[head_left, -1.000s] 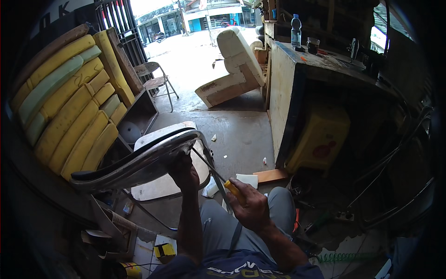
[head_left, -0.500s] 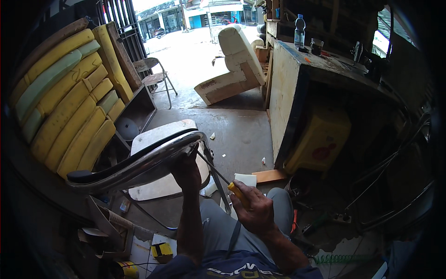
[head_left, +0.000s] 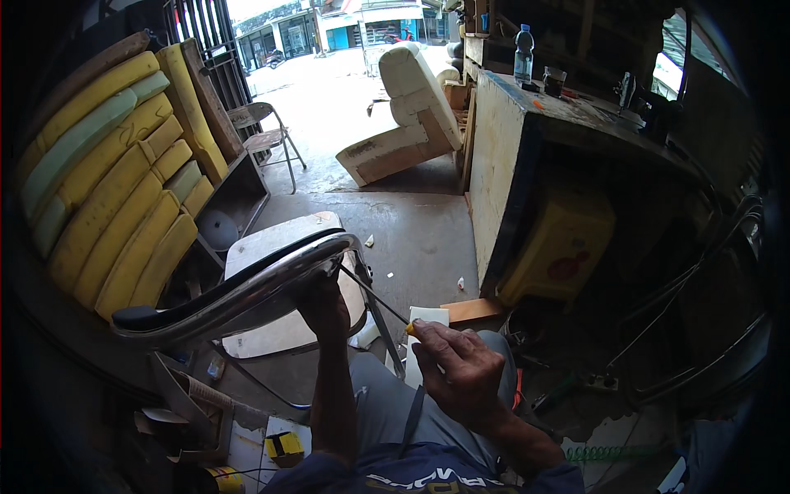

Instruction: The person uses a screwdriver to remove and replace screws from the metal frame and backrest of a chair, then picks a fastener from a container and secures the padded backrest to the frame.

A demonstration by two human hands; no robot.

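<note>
A metal folding chair [head_left: 356, 247] with a shiny tube frame and a dark padded backrest stands tilted at my left knee. My left hand [head_left: 323, 306] is closed at the inner side of its backrest frame; shadow hides most of the fingers. My right hand [head_left: 462, 369] is wrapped round the yellow handle of a screwdriver [head_left: 376, 295]. The long shaft slants up and left, its tip at the chair frame just by my left hand. The chair's pale seat board [head_left: 284, 239] shows behind the backrest.
Yellow foam pads [head_left: 107, 198] are stacked at the left. A workbench [head_left: 498, 156] at the right carries a water bottle [head_left: 524, 56] and a glass [head_left: 555, 81]. Ahead stand an unfinished armchair [head_left: 420, 123] and another folding chair [head_left: 267, 140]. An open cardboard box [head_left: 202, 407] lies at lower left.
My right hand has turned and slid forward over the screwdriver, covering more of its yellow handle. The left hand keeps its place at the chair. The whole view has shifted slightly.
</note>
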